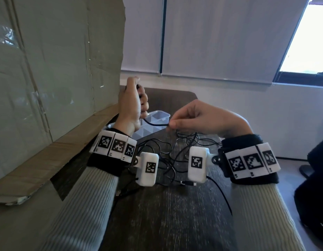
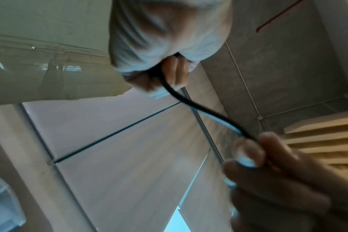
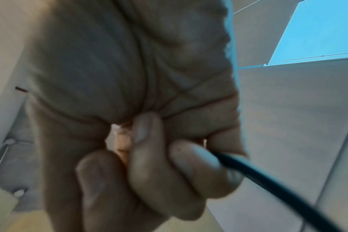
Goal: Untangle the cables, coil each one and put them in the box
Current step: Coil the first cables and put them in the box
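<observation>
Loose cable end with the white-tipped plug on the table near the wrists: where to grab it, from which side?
Pinch the plug itself, not the thin cable behind it: it is the stiff, thicker part, lying flat on the dark table. Come from above, fingers across its short sides. Both the left hand and the right hand are busy holding a black cable, so one must probably let go first.
</observation>
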`<state>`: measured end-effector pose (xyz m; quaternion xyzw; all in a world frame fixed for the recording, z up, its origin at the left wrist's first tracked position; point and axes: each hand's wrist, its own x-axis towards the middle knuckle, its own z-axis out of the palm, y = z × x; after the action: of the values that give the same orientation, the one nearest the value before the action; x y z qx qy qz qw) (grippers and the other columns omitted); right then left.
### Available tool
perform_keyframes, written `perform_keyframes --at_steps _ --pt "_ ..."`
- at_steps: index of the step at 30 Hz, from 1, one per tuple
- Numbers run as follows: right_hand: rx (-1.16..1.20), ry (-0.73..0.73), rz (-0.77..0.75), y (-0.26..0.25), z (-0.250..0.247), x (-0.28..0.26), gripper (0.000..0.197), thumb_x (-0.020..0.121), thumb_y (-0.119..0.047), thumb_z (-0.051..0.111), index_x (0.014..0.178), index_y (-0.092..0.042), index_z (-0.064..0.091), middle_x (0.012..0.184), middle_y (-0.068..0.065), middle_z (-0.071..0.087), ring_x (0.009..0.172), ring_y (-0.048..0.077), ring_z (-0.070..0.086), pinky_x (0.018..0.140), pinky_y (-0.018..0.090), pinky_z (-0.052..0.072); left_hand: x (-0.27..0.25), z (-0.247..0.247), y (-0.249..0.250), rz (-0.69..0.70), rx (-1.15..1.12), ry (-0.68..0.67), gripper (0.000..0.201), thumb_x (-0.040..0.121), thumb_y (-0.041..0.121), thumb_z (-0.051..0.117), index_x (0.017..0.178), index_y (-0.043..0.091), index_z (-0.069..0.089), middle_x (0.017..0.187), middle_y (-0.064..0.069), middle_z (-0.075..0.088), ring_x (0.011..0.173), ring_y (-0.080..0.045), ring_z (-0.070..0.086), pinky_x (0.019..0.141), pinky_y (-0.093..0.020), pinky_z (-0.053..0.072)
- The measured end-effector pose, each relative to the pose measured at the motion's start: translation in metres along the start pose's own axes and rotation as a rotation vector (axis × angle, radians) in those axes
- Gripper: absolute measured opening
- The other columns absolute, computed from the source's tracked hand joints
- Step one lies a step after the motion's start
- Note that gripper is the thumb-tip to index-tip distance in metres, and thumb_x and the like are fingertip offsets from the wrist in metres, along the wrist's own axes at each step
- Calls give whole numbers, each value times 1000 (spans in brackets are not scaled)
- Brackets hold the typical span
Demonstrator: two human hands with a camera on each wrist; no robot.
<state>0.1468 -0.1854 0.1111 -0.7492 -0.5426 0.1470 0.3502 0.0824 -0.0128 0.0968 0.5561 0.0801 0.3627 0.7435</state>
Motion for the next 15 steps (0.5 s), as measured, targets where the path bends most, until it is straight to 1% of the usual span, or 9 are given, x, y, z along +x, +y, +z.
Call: perform_keyframes --at_steps 1,3,4,5,7,9,11,13,15 --pt "1 20 -29 -2 -3 -3 18 92 -32 63 95 -21 77 91 34 64 68 32 49 65 37 44 0 -1 0 -12 42 -3 47 94 40 38 51 24 29 44 7 23 39 -10 14 38 -16 10" --pt "7 80 -73 -4 -5 -4 17 93 -29 61 94 -22 77 91 30 65 69 28 48 65 31 41 -3 -1 -2 10 223 -62 53 96 53 34 53 23 32 45 5 29 38 -11 19 37 -18 13" --pt "1 113 -95 -6 -5 -3 17 92 -28 62 92 -22 77 87 23 69 70 29 53 67 31 44 -4 1 -6 69 397 -101 57 96 57 29 52 21 35 47 2 33 38 -12 22 37 -20 18" --pt "-1 150 -122 -8 -2 -1 17 92 -25 62 90 -20 78 81 11 73 69 23 58 70 28 48 -6 3 -9 147 582 -139 63 96 59 25 51 17 38 48 -2 35 39 -15 27 38 -21 24" --pt "3 236 -160 -11 1 1 18 94 -14 60 89 -9 77 63 -13 69 55 0 55 62 9 41 -10 8 -13 230 788 -207 79 95 64 14 52 6 47 49 -7 44 43 -18 41 49 -26 37" --pt "15 323 -158 -8 0 4 18 95 -7 58 91 -1 73 52 -21 61 48 -6 53 54 4 38 -9 10 -14 165 739 -295 91 88 71 3 56 5 56 49 -4 53 46 -16 50 56 -31 41" --pt "23 395 -161 -6 2 7 16 95 -8 59 91 -5 74 56 -21 65 53 -8 58 59 6 43 -9 8 -11 86 694 -419 94 82 74 -3 58 7 58 51 -3 56 45 -13 49 54 -28 40" --pt "40 444 -168 -3 5 12 13 92 -13 64 90 -10 77 74 -11 74 71 -2 67 75 17 51 -12 5 -5 57 710 -525 87 85 75 8 63 9 60 53 -2 56 45 -10 45 48 -22 36" --pt "106 504 -166 0 6 17 5 86 -14 72 83 -14 76 75 -7 75 74 4 69 74 20 53 -15 0 1 72 776 -591 63 91 63 39 70 9 64 54 3 56 46 -6 44 46 -19 34"
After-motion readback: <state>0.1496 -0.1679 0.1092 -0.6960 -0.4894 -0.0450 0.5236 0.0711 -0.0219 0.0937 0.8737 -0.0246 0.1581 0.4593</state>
